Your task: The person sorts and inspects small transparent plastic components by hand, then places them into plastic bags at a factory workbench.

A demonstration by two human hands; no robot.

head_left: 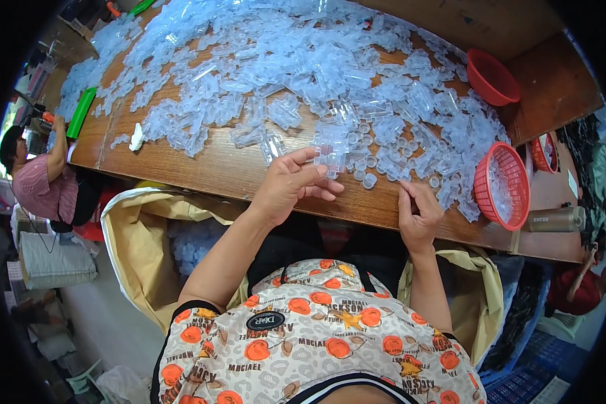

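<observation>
My left hand (pixel 291 183) is over the near edge of the table, its thumb and index finger closed on a clear plastic piece with box-like sections (pixel 331 143). To the right, my right hand (pixel 421 214) has its fingers curled in, with the thumb and index tips close together. Whether a small part sits between those tips is too small to tell. Small round clear caps (pixel 369 180) lie between the two hands. Beyond them spreads a large heap of clear plastic pieces (pixel 283 60) across the wooden table (pixel 175 167).
Red baskets (pixel 502 185) and a red bowl (pixel 493 76) stand at the right, near a grey bottle (pixel 555 219). Beige sacks (pixel 138 252) hang open below the table edge. A co-worker (pixel 44 172) sits at the left beside a green tray (pixel 81 113); another person (pixel 578 288) is at far right.
</observation>
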